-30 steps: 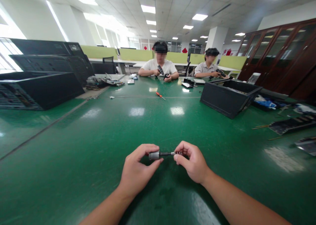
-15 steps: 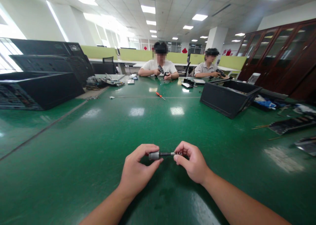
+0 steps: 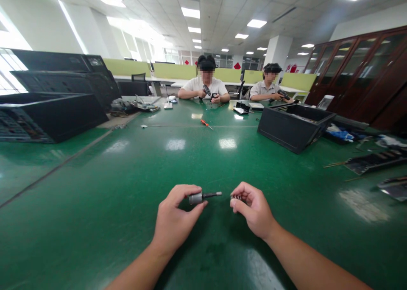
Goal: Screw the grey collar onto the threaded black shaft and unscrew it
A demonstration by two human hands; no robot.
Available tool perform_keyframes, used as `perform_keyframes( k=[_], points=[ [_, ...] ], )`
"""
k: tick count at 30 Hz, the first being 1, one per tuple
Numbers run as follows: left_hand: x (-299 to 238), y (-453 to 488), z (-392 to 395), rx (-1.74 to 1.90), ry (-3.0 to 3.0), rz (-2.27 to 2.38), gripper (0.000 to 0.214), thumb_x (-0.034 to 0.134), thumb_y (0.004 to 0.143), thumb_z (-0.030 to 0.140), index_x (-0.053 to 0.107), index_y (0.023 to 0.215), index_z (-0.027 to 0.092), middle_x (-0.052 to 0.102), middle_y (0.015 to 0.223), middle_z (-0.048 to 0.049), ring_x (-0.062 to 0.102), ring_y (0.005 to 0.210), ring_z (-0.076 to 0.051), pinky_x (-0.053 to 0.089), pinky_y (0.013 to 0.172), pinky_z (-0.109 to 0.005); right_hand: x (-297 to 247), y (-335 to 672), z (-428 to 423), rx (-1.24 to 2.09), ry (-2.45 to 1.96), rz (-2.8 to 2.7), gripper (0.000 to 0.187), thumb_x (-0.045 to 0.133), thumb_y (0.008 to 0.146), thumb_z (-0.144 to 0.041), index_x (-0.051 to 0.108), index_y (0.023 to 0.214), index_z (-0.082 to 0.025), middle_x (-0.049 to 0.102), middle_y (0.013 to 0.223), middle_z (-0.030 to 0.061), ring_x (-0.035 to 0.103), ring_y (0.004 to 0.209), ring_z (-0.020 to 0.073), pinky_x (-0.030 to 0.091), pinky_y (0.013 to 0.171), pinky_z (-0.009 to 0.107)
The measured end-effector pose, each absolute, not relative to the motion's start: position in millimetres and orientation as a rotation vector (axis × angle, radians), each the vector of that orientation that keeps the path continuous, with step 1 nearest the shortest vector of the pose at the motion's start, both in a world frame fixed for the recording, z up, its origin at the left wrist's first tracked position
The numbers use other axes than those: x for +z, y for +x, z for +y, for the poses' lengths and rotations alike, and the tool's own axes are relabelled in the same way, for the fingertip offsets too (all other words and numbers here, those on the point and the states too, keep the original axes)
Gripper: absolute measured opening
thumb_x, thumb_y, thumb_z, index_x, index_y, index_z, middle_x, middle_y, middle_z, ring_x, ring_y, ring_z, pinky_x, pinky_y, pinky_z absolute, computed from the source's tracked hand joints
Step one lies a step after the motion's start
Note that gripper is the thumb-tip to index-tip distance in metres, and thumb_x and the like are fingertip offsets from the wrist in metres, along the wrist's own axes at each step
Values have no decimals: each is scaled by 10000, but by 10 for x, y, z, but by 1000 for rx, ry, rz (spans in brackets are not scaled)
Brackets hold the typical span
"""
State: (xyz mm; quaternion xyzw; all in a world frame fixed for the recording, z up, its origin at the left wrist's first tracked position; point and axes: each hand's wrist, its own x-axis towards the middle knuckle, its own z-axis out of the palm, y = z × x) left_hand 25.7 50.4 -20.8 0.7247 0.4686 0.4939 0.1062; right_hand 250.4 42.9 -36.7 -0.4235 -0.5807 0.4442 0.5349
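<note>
Between the thumb and fingers of my left hand (image 3: pixel 174 216) is a grey metal cylinder with a thin shaft (image 3: pixel 197 197). The shaft is dark with a silvery tip and points right, level above the green table. My right hand (image 3: pixel 254 209) pinches a small, shiny, ribbed metal piece (image 3: pixel 235 197), partly hidden by the fingers; I cannot tell whether it is a coil or a screw. A short gap separates the shaft's tip from this piece. Both hands are over the near part of the table.
An orange-handled screwdriver (image 3: pixel 205 123) lies mid-table. Black computer cases stand at left (image 3: pixel 63 116) and right (image 3: pixel 286 129). Metal parts (image 3: pixel 372 160) are at the right edge. Across the table, two people (image 3: pixel 205 84) (image 3: pixel 270 86) hold power drills.
My right hand has moved right with the ribbed metal piece, away from the shaft. The shaft's silvery tip now shows bare. My left hand has shifted slightly left.
</note>
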Motion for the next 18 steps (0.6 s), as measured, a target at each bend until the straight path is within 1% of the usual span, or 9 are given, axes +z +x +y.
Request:
perform_keyframes(
  k=[2, 4, 6, 8, 10, 12, 14, 16, 18],
  points=[
    [-196, 251, 509, 1485, 2132, 1427, 195, 787, 762, 303, 738, 939, 237, 733, 953, -40, 694, 899, -215, 572, 839, -357, -376, 2503, 413, 1028, -1001, -1370, 103, 681, 805, -252, 622, 839, -175, 603, 692, 1, 565, 624, 144, 451, 617, 275],
    [-194, 243, 521, 1488, 2093, 1480, 248, 802, 750, 350, 749, 967, 243, 738, 957, -43, 692, 905, -223, 572, 842, -365, -390, 2493, 413, 999, -1000, -1348, 122, 693, 796, -259, 626, 857, -176, 621, 722, 10, 578, 638, 147, 467, 623, 277],
    [-204, 234, 545, 1451, 1967, 1541, 377, 803, 749, 406, 744, 1080, 235, 753, 962, -43, 705, 886, -220, 577, 847, -367, -406, 2474, 435, 993, -1017, -1298, 155, 707, 786, -278, 629, 871, -174, 631, 726, 12, 580, 624, 145, 472, 606, 275],
    [-224, 231, 580, 1410, 1764, 1566, 511, 777, 771, 463, 706, 1203, 200, 767, 948, -45, 725, 850, -213, 588, 848, -364, -417, 2452, 475, 1018, -1046, -1247, 189, 719, 778, -312, 641, 872, -167, 625, 690, 4, 564, 580, 136, 455, 565, 264],
    [-244, 236, 616, 1403, 1552, 1524, 592, 749, 792, 494, 667, 1272, 157, 778, 962, -59, 744, 867, -219, 593, 876, -368, -418, 2428, 520, 1048, -1072, -1239, 214, 729, 771, -346, 671, 851, -156, 604, 643, -5, 538, 546, 127, 428, 533, 254],
    [-249, 252, 640, 1405, 1419, 1462, 609, 756, 787, 496, 666, 1266, 131, 784, 1002, -85, 748, 941, -243, 581, 934, -384, -410, 2407, 560, 1046, -1085, -1269, 229, 743, 758, -358, 714, 835, -145, 597, 633, -4, 521, 551, 122, 419, 540, 252],
    [-222, 266, 643, 1392, 1382, 1445, 591, 787, 759, 493, 696, 1212, 125, 786, 1018, -108, 743, 990, -272, 568, 965, -405, -400, 2392, 587, 1041, -1101, -1306, 241, 748, 757, -353, 753, 867, -139, 598, 633, -4, 506, 556, 118, 412, 547, 251],
    [-153, 249, 621, 1376, 1419, 1473, 561, 799, 739, 508, 727, 1148, 131, 788, 1004, -117, 747, 978, -290, 580, 937, -408, -397, 2384, 604, 1035, -1113, -1316, 243, 753, 758, -347, 772, 886, -143, 597, 636, -6, 492, 559, 115, 415, 552, 248],
    [-45, 162, 574, 1343, 1531, 1520, 546, 792, 730, 534, 743, 1118, 153, 787, 1013, -113, 755, 937, -292, 601, 877, -396, -401, 2379, 617, 1026, -1113, -1327, 232, 754, 751, -333, 780, 885, -145, 591, 632, -9, 487, 564, 116, 418, 553, 246]
  ],
)
